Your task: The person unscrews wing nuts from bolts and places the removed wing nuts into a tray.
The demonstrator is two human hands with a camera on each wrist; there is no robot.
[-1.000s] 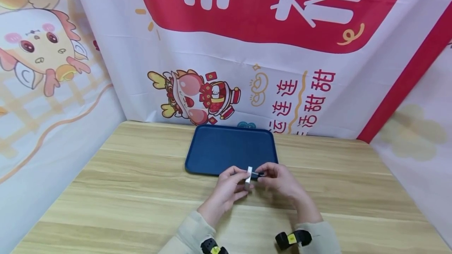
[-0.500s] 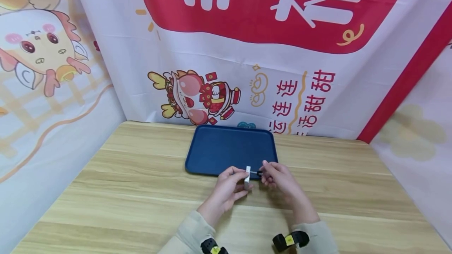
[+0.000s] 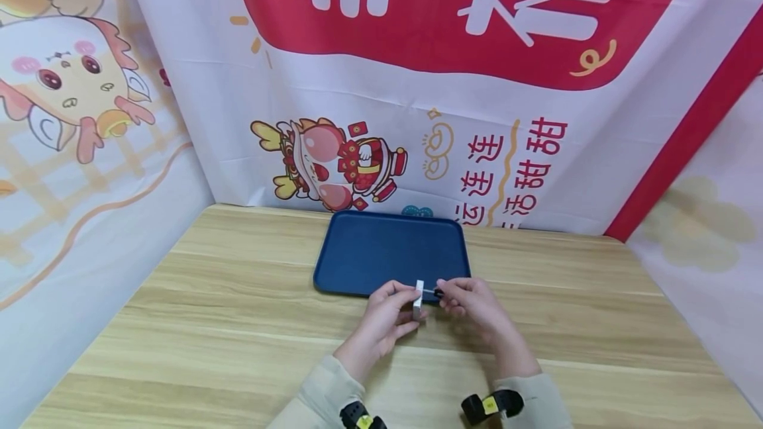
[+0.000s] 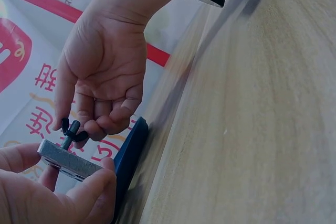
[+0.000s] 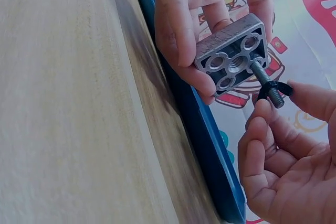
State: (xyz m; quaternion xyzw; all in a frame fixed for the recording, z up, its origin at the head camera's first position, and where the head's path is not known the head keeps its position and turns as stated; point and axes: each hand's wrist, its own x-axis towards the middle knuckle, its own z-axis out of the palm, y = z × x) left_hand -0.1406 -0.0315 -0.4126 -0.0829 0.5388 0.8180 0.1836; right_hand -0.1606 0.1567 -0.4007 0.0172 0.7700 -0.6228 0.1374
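Metal block (image 5: 232, 51), silver and rectangular with round holes in one face, is held above the desk, near the tray's near edge and right of its middle. The fingers of the left hand (image 3: 383, 320) are clamped on its edges. A grey threaded steel bolt (image 5: 259, 71) sticks out of it to the right, carrying a black wing nut (image 5: 284, 86) pinched between the fingers of the right hand (image 3: 475, 304). Beyond lies a dark blue rectangular tray (image 3: 390, 250) on the pale wood-grain desk (image 3: 238, 336), before a white-and-red printed cloth (image 3: 429, 61).
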